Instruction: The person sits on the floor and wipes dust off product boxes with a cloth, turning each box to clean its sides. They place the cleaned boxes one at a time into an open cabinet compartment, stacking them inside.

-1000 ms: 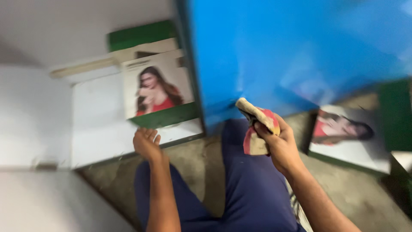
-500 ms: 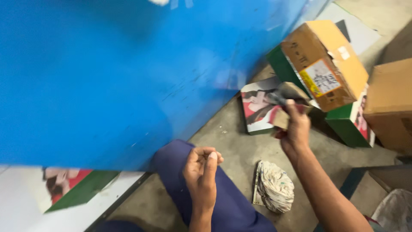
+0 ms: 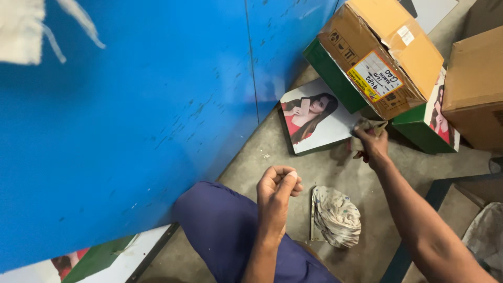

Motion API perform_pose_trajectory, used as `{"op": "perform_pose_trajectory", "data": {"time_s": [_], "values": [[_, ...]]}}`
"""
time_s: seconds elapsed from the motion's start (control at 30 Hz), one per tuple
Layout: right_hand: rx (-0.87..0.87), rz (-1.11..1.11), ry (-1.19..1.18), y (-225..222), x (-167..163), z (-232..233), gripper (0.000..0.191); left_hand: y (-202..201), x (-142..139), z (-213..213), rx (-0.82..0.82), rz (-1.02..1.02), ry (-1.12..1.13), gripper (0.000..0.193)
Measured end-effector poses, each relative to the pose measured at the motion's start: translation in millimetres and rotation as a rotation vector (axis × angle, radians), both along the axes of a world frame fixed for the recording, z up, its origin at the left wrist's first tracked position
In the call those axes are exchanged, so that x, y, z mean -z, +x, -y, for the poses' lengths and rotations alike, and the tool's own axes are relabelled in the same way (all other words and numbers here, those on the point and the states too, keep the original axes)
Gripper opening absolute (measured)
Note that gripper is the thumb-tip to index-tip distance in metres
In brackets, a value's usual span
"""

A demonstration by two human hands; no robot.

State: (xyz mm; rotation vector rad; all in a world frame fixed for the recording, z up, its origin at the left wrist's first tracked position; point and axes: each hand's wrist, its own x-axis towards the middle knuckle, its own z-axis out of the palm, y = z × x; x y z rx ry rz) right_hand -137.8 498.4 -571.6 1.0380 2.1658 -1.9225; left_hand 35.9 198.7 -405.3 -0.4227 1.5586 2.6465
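Observation:
My right hand (image 3: pixel 371 140) is stretched out over the concrete floor and closed on a small tan and red object, which my fingers mostly hide. It rests at the near edge of a flat white box with a printed picture (image 3: pixel 313 116). My left hand (image 3: pixel 277 189) hovers above my knee in blue trousers (image 3: pixel 220 230), fingers curled into a loose fist with nothing visible in it. A crumpled pale rag (image 3: pixel 338 216) lies on the floor between my two arms.
A large blue metal panel (image 3: pixel 131 115) fills the left side. A taped brown carton (image 3: pixel 380 50) leans on a green box (image 3: pixel 422 133) at the upper right, with another brown carton (image 3: pixel 471 86) beside them. A green and white board (image 3: pixel 105 262) lies at the lower left.
My right hand has reached farther out, down to the edge of the flat picture box. My left hand stays curled over my knee. The view has settled and sharpened.

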Motion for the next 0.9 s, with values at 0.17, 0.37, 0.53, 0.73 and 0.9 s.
{"op": "perform_pose_trajectory", "data": {"time_s": [0.17, 0.37, 0.53, 0.73, 0.9], "values": [[-0.090, -0.109, -0.492, -11, 35, -20, 0.034, -8, 22, -7, -0.045, 0.112, -0.006, 0.015], [0.077, -0.189, -0.249, 1, 44, 18, 0.032, -1, 28, 4, -0.088, 0.071, -0.074, 0.014], [-0.033, -0.060, -0.278, 71, 31, 10, 0.031, 6, 22, 23, -0.143, 0.009, -0.066, 0.019], [-0.357, 0.037, -0.183, 114, 2, -55, 0.042, 12, 21, 46, -0.089, -0.081, -0.338, 0.052], [-0.625, -0.244, -0.126, 94, -92, -80, 0.084, -4, 21, 60, 0.171, -0.061, -0.626, 0.114]]}}
